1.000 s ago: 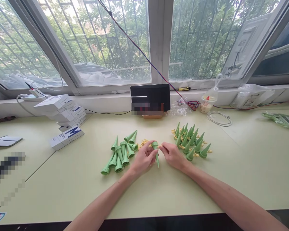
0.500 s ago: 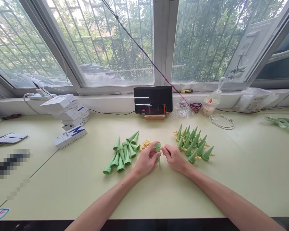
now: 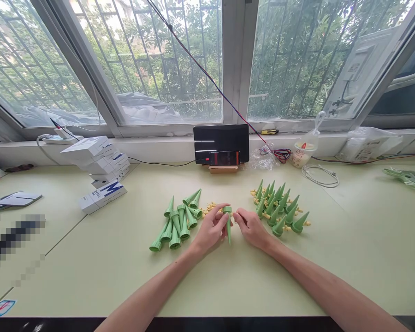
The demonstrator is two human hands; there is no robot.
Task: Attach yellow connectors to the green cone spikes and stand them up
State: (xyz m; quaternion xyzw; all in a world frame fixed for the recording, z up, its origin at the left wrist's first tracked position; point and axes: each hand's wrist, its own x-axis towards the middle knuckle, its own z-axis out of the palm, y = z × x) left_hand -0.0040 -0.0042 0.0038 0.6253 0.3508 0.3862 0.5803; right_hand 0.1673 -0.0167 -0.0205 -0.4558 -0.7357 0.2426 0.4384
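Observation:
My left hand (image 3: 210,229) is closed around a green plastic watering spike (image 3: 228,230), held point down with its round cap at the top. At the cap's side my right hand (image 3: 249,224) is pinched, and a small yellow plastic piece (image 3: 232,214) shows at its fingertips, mostly hidden. Left of the hands lies a pile of green spikes (image 3: 175,221). Behind my left hand are loose yellow pieces (image 3: 209,208), partly covered. To the right, several green spikes (image 3: 278,205) stand point up in rows, with yellow pieces sticking out of their sides.
A tablet (image 3: 221,138) with a phone before it leans near the window sill. White boxes (image 3: 102,161) are stacked at the back left. A drink cup (image 3: 302,154), a coiled white cable (image 3: 320,177) and a green packet (image 3: 408,177) lie at the back right.
The view has shifted slightly. Both hands stay at the spike, and the left fingers have moved a little on it; its tip shows slightly lower.

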